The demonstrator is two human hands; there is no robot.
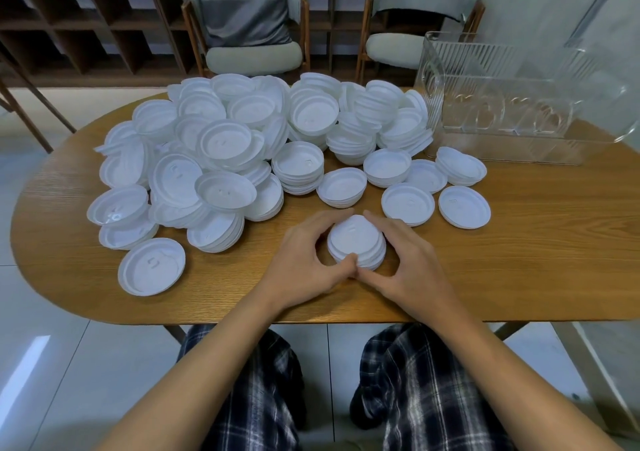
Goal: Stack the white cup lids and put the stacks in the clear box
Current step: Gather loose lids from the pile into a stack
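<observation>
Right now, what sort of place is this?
Probably a home or office dining area, not a factory: oval wooden table, cushioned wooden-framed chairs, dark wooden cubby shelving behind.

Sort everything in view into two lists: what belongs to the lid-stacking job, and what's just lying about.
Job: small lid stack, held between left hand and right hand; pile of white lids; clear box.

Lying about: wooden table, only the work surface; chairs; shelving.

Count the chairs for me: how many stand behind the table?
2: the left chair behind the lid pile, the right chair beside the box. More may sit off-frame.
</observation>
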